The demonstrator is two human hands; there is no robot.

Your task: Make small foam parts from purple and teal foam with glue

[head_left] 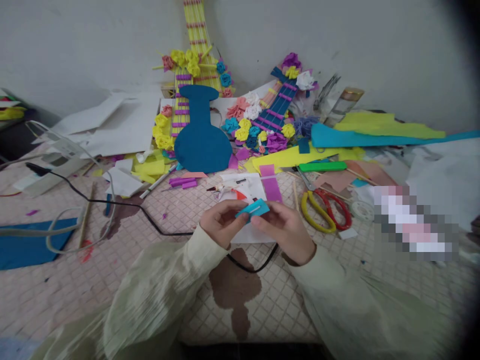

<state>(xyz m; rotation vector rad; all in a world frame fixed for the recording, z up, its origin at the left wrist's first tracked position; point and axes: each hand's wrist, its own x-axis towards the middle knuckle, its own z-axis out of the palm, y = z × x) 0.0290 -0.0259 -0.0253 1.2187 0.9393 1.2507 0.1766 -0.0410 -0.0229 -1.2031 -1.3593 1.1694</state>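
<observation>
My left hand (222, 221) and my right hand (285, 231) meet over a white sheet (250, 200) on the floor. Together they pinch a small teal foam piece (253, 209) with a pale strip on its face. The left fingers grip its left end, and the right fingers close on its right end from below. Both arms wear pale cream sleeves. A purple foam strip (270, 185) lies just beyond the hands.
Red and yellow scissors (325, 210) lie right of my hands, with a green cutter (323, 166) behind. A blue guitar-shaped cutout (201, 135) and flower-covered foam guitars (275, 107) lean at the wall. A black cable (112, 202) crosses the tiled floor (150, 290). Foam sheets (375, 132) pile up at right.
</observation>
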